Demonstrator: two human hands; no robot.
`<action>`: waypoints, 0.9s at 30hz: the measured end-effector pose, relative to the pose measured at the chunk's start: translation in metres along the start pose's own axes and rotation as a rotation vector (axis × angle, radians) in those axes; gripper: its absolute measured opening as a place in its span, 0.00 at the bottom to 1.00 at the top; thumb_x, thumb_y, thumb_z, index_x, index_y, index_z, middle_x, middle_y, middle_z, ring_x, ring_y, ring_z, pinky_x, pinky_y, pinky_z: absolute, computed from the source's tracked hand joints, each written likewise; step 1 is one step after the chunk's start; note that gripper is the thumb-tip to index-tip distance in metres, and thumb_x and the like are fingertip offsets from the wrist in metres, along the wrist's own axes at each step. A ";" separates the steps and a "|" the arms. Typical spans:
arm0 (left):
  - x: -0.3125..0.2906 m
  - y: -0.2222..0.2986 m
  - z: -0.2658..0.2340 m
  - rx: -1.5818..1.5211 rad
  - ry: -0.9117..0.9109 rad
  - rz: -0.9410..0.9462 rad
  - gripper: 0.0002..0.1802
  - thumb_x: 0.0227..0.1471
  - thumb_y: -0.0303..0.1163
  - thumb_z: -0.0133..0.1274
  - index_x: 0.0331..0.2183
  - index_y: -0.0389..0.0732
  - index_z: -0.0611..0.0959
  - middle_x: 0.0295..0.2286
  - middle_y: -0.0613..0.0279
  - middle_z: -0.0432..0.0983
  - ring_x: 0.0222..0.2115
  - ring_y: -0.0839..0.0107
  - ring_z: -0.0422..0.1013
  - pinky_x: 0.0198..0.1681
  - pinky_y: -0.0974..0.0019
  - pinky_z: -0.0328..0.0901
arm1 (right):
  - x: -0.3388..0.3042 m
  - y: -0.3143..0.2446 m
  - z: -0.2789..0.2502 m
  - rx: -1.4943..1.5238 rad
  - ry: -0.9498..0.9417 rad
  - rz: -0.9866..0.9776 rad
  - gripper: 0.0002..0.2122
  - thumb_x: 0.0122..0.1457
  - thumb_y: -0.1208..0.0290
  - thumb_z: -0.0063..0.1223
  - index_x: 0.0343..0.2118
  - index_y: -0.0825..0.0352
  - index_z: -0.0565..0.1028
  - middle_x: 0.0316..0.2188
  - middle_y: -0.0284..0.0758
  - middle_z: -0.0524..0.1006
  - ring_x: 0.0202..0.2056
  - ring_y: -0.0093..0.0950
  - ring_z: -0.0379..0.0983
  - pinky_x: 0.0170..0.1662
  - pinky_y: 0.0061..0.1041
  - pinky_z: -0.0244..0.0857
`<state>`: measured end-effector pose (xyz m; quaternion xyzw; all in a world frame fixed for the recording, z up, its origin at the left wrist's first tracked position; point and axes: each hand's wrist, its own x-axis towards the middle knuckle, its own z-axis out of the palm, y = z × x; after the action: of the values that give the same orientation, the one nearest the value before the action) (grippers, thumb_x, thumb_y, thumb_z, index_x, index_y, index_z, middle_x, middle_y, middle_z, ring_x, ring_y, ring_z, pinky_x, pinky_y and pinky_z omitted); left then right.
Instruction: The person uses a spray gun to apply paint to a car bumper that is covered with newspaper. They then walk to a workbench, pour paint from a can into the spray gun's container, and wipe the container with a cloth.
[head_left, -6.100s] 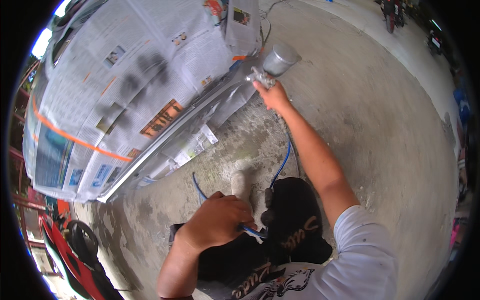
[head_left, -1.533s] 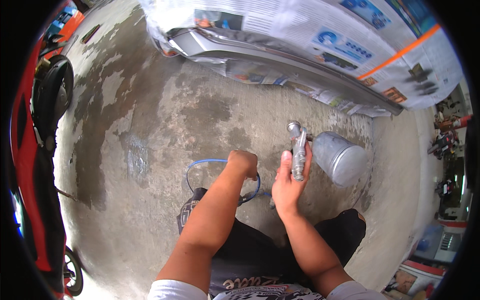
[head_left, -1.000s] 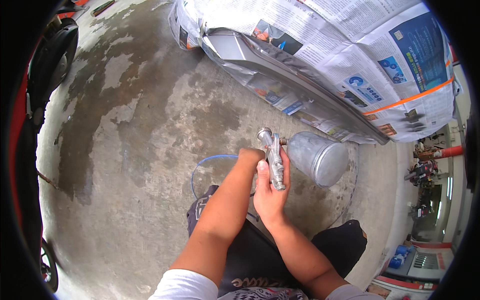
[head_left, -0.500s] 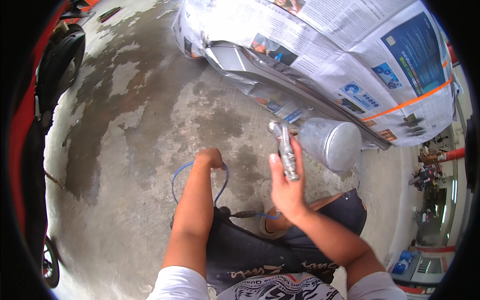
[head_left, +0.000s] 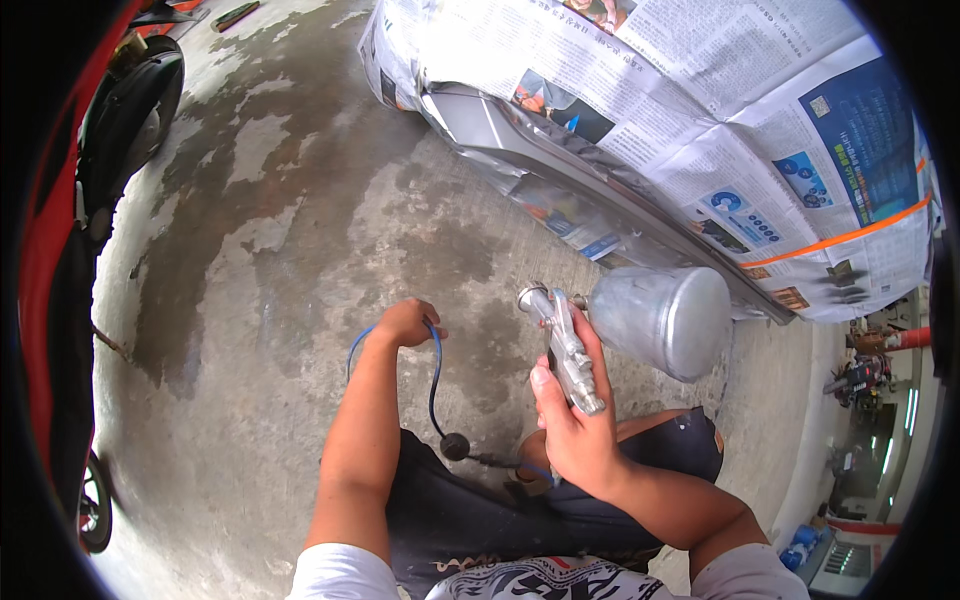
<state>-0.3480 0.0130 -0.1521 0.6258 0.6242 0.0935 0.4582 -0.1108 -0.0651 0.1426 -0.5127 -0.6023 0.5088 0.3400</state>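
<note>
A metal spray gun lies along the palm and fingers of my right hand, which is closed around it. Its nozzle points away from me, and its large silver cup sticks out to the right. My left hand is closed on a thin blue cord; its fingertips are partly hidden. From there the cord runs down to a round black piece by my dark shorts and on toward my right leg.
Ahead to the right stands a silver car panel, surrounded by newspaper and an orange strip. The concrete floor has damp patches. A black-and-red motorcycle stands along the left edge.
My right hand has brought the spray gun slightly nearer to me, its nozzle now farther left. My left hand has shifted a little left, and the blue cord's loop has changed shape.
</note>
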 end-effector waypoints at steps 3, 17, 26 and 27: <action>0.008 0.006 0.009 -0.010 0.040 0.051 0.25 0.46 0.50 0.72 0.40 0.42 0.89 0.35 0.55 0.86 0.39 0.57 0.82 0.44 0.58 0.74 | -0.006 -0.012 -0.005 0.087 0.012 0.052 0.32 0.69 0.76 0.49 0.71 0.72 0.49 0.51 0.37 0.69 0.43 0.20 0.67 0.50 0.22 0.66; 0.019 0.037 0.012 -0.015 -0.054 0.040 0.28 0.45 0.53 0.71 0.42 0.42 0.89 0.37 0.52 0.86 0.42 0.53 0.81 0.47 0.56 0.74 | -0.020 -0.017 -0.035 0.133 0.033 0.043 0.36 0.67 0.80 0.51 0.73 0.70 0.44 0.45 0.34 0.66 0.43 0.20 0.64 0.47 0.20 0.67; 0.023 0.041 0.022 0.015 -0.043 0.068 0.26 0.48 0.48 0.71 0.44 0.41 0.88 0.31 0.57 0.86 0.36 0.58 0.82 0.42 0.59 0.73 | -0.029 -0.009 -0.035 0.174 -0.007 0.072 0.36 0.66 0.81 0.51 0.72 0.69 0.45 0.44 0.33 0.67 0.42 0.18 0.64 0.44 0.18 0.66; 0.023 0.041 0.023 0.013 -0.049 0.069 0.25 0.48 0.48 0.70 0.44 0.41 0.88 0.31 0.57 0.86 0.36 0.59 0.82 0.41 0.59 0.73 | -0.030 -0.014 -0.035 0.180 0.000 0.092 0.36 0.66 0.81 0.51 0.72 0.69 0.45 0.44 0.33 0.67 0.42 0.17 0.64 0.44 0.18 0.66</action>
<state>-0.2993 0.0306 -0.1467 0.6520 0.5913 0.0897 0.4660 -0.0743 -0.0837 0.1678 -0.5073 -0.5299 0.5760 0.3608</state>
